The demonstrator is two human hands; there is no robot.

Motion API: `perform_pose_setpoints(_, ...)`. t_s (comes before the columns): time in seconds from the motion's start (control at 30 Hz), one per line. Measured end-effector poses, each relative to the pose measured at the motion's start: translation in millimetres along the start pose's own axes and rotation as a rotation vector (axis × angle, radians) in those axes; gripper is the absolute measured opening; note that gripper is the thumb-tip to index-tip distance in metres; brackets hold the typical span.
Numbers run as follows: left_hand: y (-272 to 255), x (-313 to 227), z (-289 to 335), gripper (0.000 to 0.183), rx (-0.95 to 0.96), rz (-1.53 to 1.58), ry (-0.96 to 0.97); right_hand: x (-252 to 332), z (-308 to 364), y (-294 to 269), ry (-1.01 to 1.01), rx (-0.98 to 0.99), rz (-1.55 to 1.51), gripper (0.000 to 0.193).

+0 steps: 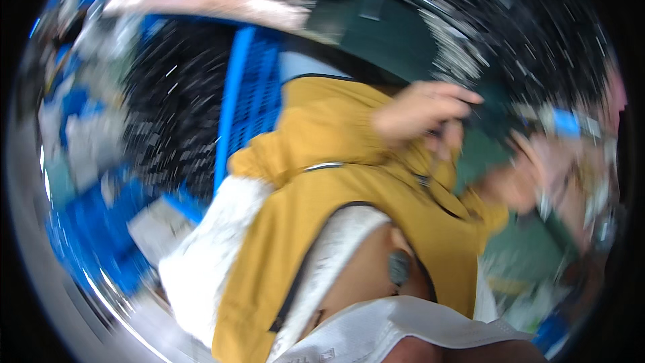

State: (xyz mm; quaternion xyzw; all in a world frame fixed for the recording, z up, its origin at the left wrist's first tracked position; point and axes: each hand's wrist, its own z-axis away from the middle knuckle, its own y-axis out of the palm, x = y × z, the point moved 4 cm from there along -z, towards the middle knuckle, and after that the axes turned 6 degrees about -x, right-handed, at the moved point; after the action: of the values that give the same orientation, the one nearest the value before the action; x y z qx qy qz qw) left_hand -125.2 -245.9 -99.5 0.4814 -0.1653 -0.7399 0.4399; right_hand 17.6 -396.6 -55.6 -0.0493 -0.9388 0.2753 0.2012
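green surface [478, 151] | left hand [423, 113]: index extended | right hand [523, 176]: apart, blurred

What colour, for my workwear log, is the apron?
The apron is mustard yellow, best seen in the head view.

Clear space parts left hand [426, 114] and right hand [527, 178] — a blue mesh-sided crate [233, 104] bars the far left.
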Motion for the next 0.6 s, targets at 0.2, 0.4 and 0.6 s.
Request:
perform_pose_setpoints(0.2, 0, -9, -3, 0.072, -0.031, -0.017, 0.176, -125, -12, 33, 0.593, -0.385, -0.404, 0.032)
perform_pose_setpoints(0.4, -33, -18, 27, 0.038, -0.226, 0.055, 0.187, -110, -46, 86, 0.817, -0.183, -1.751, 0.034)
perform_pose_setpoints(0.6, -31, -10, 36, 0.032, -0.192, 0.150, 0.036, -56, -61, 97, 0.810, -0.231, -1.489, 0.035)
